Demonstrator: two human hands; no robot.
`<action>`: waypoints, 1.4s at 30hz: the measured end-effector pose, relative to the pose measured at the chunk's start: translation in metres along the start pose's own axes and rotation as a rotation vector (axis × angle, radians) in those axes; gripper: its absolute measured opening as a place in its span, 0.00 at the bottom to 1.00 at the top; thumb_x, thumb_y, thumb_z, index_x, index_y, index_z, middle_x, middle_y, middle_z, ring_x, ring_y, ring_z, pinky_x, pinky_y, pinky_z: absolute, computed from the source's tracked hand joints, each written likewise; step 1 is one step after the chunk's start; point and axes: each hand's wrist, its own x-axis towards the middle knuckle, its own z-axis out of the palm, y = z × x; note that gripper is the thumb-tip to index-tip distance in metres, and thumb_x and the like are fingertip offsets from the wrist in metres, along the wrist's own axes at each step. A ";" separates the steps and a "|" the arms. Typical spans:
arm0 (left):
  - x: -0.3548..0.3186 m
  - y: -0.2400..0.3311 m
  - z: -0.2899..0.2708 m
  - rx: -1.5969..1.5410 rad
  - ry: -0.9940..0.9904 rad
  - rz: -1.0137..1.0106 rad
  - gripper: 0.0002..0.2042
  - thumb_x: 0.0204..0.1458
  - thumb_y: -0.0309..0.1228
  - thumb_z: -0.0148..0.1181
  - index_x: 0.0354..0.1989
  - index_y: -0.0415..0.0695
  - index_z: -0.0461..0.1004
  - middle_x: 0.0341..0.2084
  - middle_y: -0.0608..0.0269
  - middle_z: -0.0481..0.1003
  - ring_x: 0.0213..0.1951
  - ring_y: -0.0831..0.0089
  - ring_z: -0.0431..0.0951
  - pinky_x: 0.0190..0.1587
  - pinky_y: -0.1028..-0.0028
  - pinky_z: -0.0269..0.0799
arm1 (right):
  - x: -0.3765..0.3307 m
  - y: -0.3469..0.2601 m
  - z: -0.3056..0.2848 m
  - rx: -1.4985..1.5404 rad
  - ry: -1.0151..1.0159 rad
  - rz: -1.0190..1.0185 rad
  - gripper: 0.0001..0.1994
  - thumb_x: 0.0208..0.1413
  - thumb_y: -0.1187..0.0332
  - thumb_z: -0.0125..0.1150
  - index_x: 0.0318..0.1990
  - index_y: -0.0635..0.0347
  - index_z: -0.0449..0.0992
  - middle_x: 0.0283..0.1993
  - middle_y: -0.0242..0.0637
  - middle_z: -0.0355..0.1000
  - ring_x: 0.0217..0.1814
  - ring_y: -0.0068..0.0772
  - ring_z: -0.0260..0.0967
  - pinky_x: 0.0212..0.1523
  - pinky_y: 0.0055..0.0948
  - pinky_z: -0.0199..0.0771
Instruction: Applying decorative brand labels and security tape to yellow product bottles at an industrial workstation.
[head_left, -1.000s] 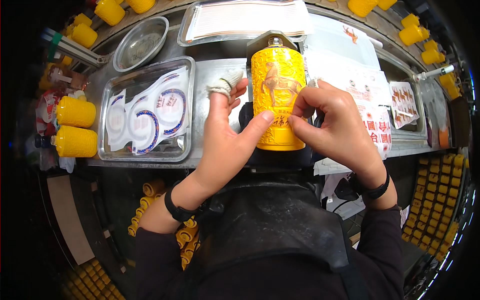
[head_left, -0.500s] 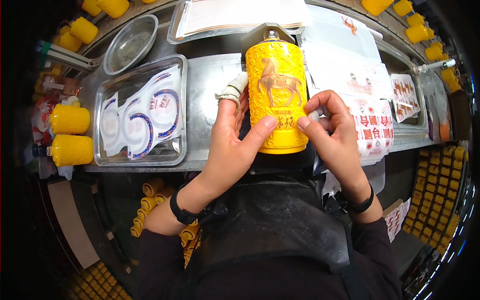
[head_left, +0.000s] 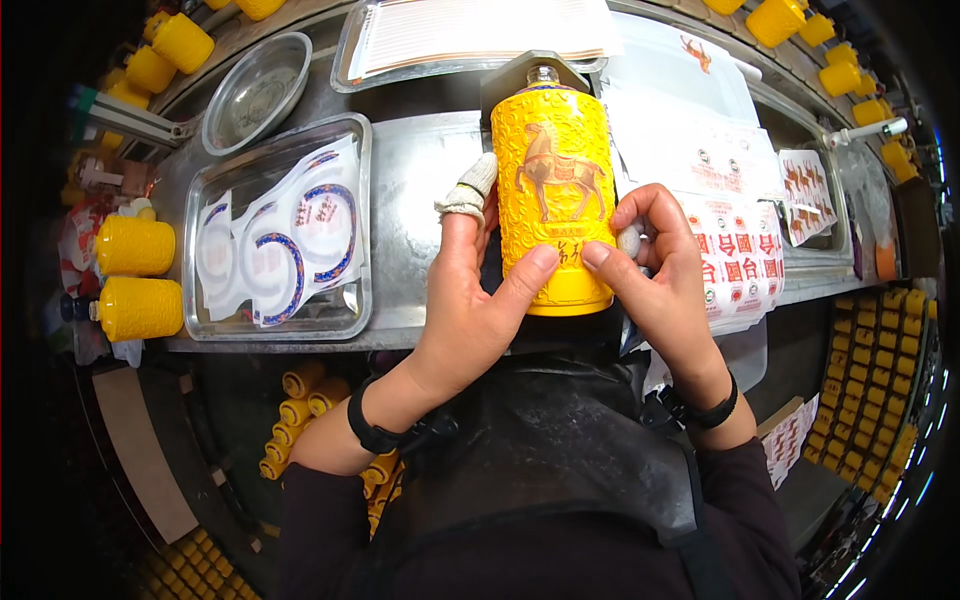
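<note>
steel bench (head_left: 420,170) (trays (head_left: 200,330), bowl (head_left: 255,92))

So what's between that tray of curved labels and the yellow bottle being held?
In the head view, the left hand, a bandaged fingertip up, and bare metal bench lie between tray and bottle.

A bare steel strip (head_left: 420,190) is left between the label tray (head_left: 200,325) and the yellow bottle (head_left: 555,200); rightward, passage is apparently blocked by label sheets (head_left: 735,255).

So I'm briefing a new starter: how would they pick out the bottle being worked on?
Find the steel workbench, then the two hands at its near edge. Left hand and right hand grip a yellow embossed bottle. Unlike the plain yellow bottles lying at the left, it shows a brown horse relief.
</note>
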 end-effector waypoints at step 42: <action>0.000 -0.002 -0.006 -0.092 -0.026 -0.031 0.34 0.55 0.27 0.58 0.67 0.35 0.48 0.64 0.46 0.55 0.67 0.59 0.55 0.69 0.63 0.46 | 0.001 0.000 0.004 0.213 -0.003 0.026 0.11 0.52 0.72 0.63 0.37 0.57 0.64 0.32 0.22 0.59 0.27 0.07 0.52 0.26 0.11 0.53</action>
